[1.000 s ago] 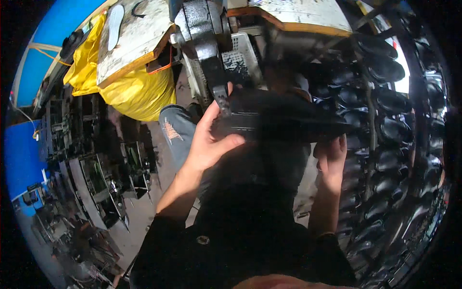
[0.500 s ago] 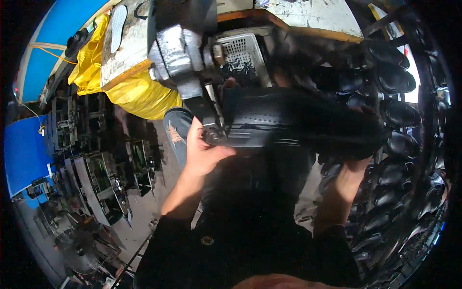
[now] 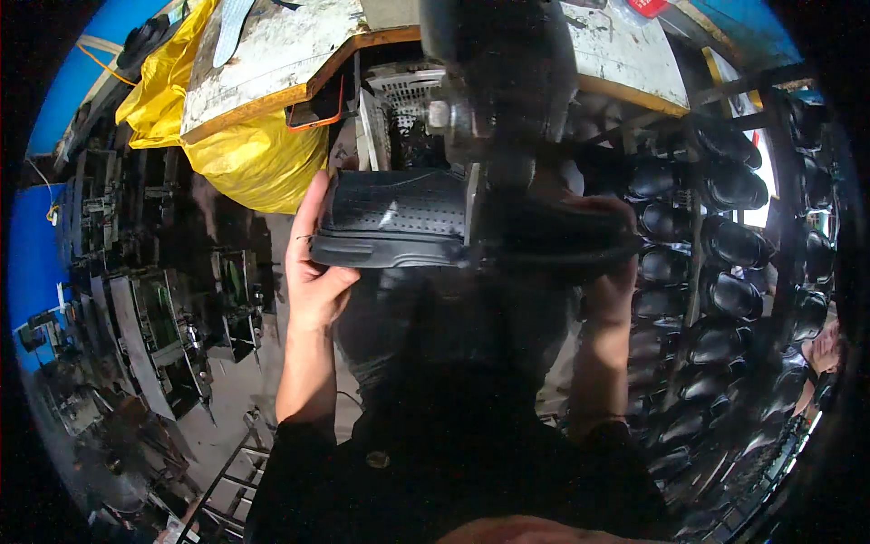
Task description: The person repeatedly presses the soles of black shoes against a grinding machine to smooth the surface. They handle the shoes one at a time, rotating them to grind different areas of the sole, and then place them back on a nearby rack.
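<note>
Between the left hand [image 3: 313, 272] and right hand [image 3: 609, 272], both grasping it, a black perforated shoe [image 3: 399, 218] meets the machine head [image 3: 498, 100]; steady pressure seems needed next.

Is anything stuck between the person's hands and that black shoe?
No. The left hand grips the black shoe at one end and the right hand holds the other, both touching it directly. Only the blurred machine part above hides its middle.
</note>
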`<state>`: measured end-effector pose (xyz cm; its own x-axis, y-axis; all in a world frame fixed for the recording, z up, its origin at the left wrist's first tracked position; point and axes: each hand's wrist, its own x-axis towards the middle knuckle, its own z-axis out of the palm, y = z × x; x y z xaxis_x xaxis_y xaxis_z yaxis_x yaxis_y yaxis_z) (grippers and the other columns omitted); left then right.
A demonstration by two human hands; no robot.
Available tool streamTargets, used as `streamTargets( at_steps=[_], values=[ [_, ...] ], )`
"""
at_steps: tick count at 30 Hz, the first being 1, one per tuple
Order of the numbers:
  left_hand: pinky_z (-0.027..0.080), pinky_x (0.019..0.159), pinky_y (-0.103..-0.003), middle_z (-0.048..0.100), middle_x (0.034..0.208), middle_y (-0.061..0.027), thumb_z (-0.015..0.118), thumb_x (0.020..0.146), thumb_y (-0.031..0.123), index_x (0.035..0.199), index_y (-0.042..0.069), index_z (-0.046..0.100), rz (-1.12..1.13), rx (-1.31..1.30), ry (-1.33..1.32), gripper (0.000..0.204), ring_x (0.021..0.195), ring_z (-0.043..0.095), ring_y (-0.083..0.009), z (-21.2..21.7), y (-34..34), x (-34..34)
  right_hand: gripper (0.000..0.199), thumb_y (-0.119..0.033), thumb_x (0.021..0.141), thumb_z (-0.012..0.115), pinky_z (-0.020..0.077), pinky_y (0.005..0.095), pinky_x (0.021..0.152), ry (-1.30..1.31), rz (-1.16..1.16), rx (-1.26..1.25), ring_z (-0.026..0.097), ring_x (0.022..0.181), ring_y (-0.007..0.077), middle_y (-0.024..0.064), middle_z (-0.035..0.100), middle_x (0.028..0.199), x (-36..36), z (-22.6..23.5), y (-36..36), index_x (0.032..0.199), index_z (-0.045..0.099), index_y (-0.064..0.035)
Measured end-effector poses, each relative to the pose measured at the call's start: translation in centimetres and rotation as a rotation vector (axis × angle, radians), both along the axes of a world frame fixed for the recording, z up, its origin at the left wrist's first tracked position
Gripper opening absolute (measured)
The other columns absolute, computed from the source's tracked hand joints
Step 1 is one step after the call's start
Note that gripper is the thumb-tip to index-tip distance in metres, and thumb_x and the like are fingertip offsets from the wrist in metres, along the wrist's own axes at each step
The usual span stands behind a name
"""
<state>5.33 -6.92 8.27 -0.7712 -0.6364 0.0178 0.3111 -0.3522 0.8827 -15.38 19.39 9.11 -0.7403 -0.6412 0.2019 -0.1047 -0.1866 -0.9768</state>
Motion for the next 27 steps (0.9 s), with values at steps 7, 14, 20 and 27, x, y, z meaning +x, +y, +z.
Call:
streamTargets(
  at_steps=[7,14,20,27],
  values=[
    [0.034,0.113,-0.036,0.038,0.153,-0.0154,0.086,0.075,0.026,0.151,-0.005,0.027,0.014,-0.040,-0.013,0.101,0.138,0.041,-0.0234,-1.3,-1.7,1.2,0.061,-0.027,0.081,0.077,0.0460,0.0383,0.101,-0.032,-0.007,0.009,0.058,0.116,0.0244,0.0176,0.060,0.123,1.4,1.6,-3.0,0.126,0.049,0.0014],
    [0.026,0.117,-0.039,0.036,0.154,-0.0196,0.074,0.082,0.016,0.149,-0.004,0.032,0.096,-0.518,-0.183,0.082,0.142,0.037,-0.0275,-1.2,-2.8,1.9,0.062,-0.011,0.075,0.080,0.0473,0.0386,0.102,-0.124,0.096,-0.017,0.057,0.120,0.0258,0.0152,0.060,0.127,2.3,2.8,-4.4,0.128,0.049,-0.0026],
    [0.024,0.115,-0.054,0.050,0.142,-0.0235,0.084,0.073,0.043,0.136,-0.001,0.048,0.177,-0.988,0.025,0.085,0.136,0.044,-0.0399,4.1,0.1,-1.1,0.058,-0.006,0.074,0.082,0.0545,0.0365,0.091,0.210,0.089,0.160,0.066,0.105,0.0220,0.0111,0.066,0.118,3.2,4.8,-5.8,0.125,0.055,-0.0058],
    [0.035,0.109,-0.052,0.063,0.123,-0.0153,0.085,0.064,0.020,0.121,0.005,0.061,-0.149,-1.296,-0.307,0.064,0.120,0.057,-0.0362,10.2,1.8,-5.3,0.056,-0.017,0.076,0.083,0.0552,0.0351,0.083,0.446,0.062,0.337,0.069,0.099,0.0232,0.0130,0.068,0.113,3.7,6.2,-6.7,0.124,0.055,-0.0043]
  ],
)
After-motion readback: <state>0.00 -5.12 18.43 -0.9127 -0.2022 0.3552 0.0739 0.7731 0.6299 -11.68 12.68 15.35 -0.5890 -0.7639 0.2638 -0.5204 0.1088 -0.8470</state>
